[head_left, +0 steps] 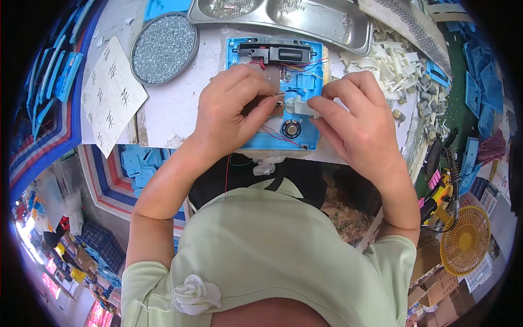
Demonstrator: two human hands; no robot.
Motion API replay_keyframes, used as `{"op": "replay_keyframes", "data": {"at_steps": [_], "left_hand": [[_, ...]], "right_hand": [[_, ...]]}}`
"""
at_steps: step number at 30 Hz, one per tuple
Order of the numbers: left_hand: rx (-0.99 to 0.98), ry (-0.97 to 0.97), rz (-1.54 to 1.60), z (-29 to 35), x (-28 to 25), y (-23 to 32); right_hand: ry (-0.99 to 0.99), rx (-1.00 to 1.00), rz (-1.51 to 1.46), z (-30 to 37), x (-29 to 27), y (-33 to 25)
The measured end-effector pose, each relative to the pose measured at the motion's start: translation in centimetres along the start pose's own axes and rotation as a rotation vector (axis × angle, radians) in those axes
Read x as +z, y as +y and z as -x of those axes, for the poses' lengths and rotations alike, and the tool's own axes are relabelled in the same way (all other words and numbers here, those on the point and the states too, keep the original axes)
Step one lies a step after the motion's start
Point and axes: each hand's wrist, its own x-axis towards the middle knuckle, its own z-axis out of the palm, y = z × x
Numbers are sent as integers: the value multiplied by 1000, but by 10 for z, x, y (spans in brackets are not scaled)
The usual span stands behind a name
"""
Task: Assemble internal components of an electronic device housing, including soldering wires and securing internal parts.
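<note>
A blue plastic casing (250, 143) lies on the table in front of me, with a black module (283, 54) along its far end, thin wires and a small round speaker (291, 129) at its near end. My right hand (362, 120) pinches a small white plastic piece (303, 108) between thumb and fingers, over the casing's right half. Opposite it, my left hand (231, 106) is closed at the casing's left side, thumb and fingertips together near a small metal part (280, 101). What those left fingertips hold is mostly hidden.
Left of the casing stands a round tray (143, 76) of small screws, beside a marked paper sheet (98, 111). A steel compartment tray (256, 17) sits at the far edge. White plastic pieces (384, 65) are heaped at right; a yellow basket (466, 240) is lower right.
</note>
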Motion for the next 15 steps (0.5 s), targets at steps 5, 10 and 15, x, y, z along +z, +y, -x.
{"op": "replay_keyframes", "data": {"at_steps": [5,10,15], "left_hand": [[22,22,1,-1,2,2],[66,40,0,-2,2,1],[97,16,-29,-3,0,0]], "right_hand": [[65,57,-242,14,16,27],[158,78,-252,26,39,23],[28,75,-103,12,29,12]]}}
